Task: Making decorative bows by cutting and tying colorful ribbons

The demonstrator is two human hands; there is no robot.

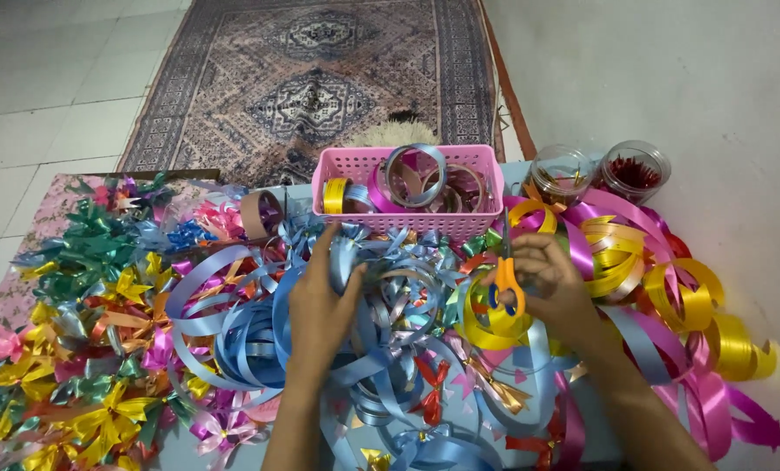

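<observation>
My left hand (320, 301) reaches into a tangle of light blue ribbon (233, 336) at the centre of the pile, and its fingers pinch a strip of it. My right hand (551, 283) grips a pair of orange-handled scissors (505, 279), blades pointing up, just right of the blue tangle. Yellow ribbon loops (486, 327) lie under the scissors.
A pink perforated basket (407, 222) with ribbon rolls stands behind the hands. Two clear jars (599, 170) sit at its right. Finished bows in many colours (85, 349) cover the left side. Gold and pink ribbon coils (704, 340) spread to the right. A patterned rug (320, 78) lies beyond.
</observation>
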